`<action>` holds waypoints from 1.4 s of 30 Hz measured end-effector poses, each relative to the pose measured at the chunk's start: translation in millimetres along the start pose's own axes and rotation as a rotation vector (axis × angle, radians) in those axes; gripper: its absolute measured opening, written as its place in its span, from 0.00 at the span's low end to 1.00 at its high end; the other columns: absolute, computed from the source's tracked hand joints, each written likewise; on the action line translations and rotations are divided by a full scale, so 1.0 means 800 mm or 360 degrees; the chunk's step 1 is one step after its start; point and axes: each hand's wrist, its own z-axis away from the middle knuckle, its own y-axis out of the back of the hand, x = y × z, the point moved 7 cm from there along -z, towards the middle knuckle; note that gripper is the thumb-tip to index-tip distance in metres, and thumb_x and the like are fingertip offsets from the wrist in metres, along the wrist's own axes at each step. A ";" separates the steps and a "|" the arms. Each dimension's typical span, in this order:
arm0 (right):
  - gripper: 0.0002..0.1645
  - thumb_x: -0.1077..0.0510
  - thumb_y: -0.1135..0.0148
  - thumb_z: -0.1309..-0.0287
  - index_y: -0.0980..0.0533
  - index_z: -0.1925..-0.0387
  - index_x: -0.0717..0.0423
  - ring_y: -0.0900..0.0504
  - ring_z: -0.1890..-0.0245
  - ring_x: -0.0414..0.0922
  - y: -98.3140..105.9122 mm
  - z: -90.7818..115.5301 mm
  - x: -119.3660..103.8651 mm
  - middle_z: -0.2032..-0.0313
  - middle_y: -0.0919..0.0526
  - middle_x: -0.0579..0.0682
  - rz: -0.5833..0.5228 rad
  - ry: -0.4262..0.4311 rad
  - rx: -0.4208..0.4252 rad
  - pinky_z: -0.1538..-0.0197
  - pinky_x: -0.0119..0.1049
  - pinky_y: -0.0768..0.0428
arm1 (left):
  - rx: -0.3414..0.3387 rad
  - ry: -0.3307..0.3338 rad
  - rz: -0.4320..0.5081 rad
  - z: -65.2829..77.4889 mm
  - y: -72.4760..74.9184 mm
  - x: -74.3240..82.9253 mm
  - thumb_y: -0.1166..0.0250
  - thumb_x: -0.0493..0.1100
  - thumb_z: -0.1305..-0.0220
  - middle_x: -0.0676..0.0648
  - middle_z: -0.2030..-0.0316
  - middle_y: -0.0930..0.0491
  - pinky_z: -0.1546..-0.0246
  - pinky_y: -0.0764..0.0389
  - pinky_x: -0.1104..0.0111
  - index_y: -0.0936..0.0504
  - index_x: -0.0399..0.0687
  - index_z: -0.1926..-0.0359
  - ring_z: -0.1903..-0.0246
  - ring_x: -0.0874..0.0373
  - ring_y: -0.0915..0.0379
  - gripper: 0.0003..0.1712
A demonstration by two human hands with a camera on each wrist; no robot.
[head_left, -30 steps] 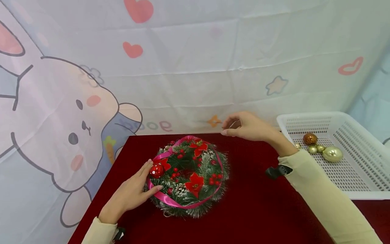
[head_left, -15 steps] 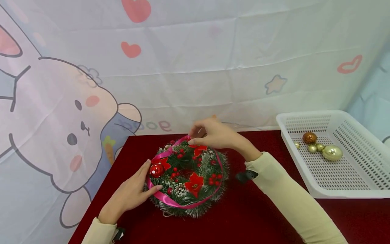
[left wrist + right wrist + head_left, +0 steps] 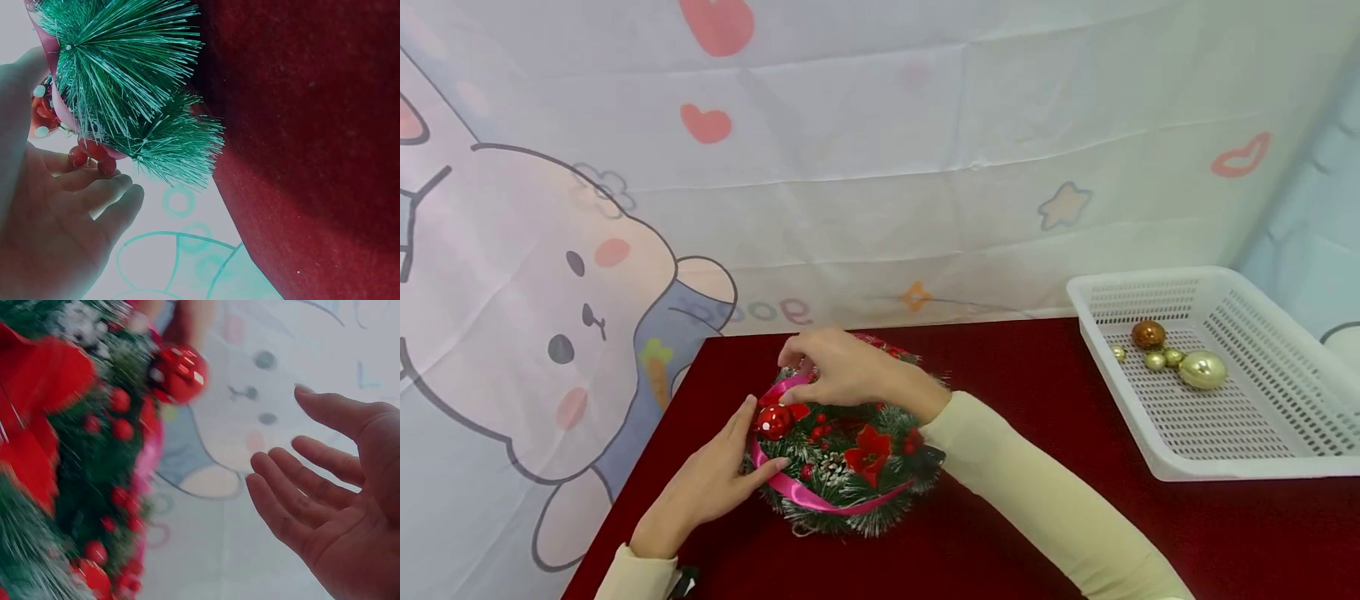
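A green wreath [image 3: 850, 487] with red flowers, berries and frosted tips lies on the dark red cloth. A pink ribbon [image 3: 808, 497] runs around its face, and a shiny red ball with white dots [image 3: 775, 422] sits at its left side. My left hand [image 3: 711, 479] rests along the wreath's left edge, thumb over the ribbon and fairly straight fingers beside the ball. My right hand [image 3: 842, 367] is above the wreath's upper left, loosely curved, its fingertips close to the ribbon and ball. In the right wrist view, nothing lies between the right thumb and fingers [image 3: 294, 494].
To the right stands a white perforated plastic basket [image 3: 1157, 450]. It holds a copper-coloured ball [image 3: 1148, 334], a larger gold ball [image 3: 1202, 369] and several small gold balls [image 3: 1155, 361]. Behind the cloth-covered table [image 3: 1022, 533] hangs a printed curtain [image 3: 880, 208] with a rabbit on it.
My right hand has moved left from beyond the wreath's far right side, along its top, to a spot near the red ball. The left hand has stayed at the wreath's left edge.
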 end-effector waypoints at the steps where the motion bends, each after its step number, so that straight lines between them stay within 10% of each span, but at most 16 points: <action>1: 0.27 0.46 0.30 0.31 0.21 0.37 0.54 0.14 0.43 0.46 -0.010 -0.005 -0.003 0.40 0.15 0.49 0.0038 -0.0001 -0.0037 0.39 0.36 0.15 | 0.0001 0.0003 0.0003 0.001 0.000 -0.001 0.41 0.75 0.30 0.32 0.17 0.50 0.37 0.19 0.42 0.54 0.34 0.16 0.25 0.34 0.34 0.64; 12: 0.40 0.40 0.30 0.32 0.29 0.25 0.49 0.27 0.24 0.47 -0.082 -0.029 -0.011 0.27 0.25 0.48 0.0379 -0.0020 -0.0248 0.21 0.43 0.28 | 0.0013 -0.0025 0.0105 0.005 0.000 -0.001 0.41 0.73 0.28 0.33 0.18 0.46 0.37 0.18 0.43 0.57 0.38 0.15 0.30 0.36 0.27 0.62; 42: 0.32 0.48 0.34 0.27 0.28 0.26 0.48 0.25 0.27 0.46 -0.069 -0.052 0.019 0.27 0.24 0.47 0.0250 -0.0098 -0.0133 0.22 0.43 0.27 | -0.0041 0.0075 0.0146 0.009 0.000 -0.008 0.42 0.78 0.32 0.32 0.16 0.57 0.30 0.26 0.39 0.67 0.37 0.15 0.23 0.32 0.39 0.70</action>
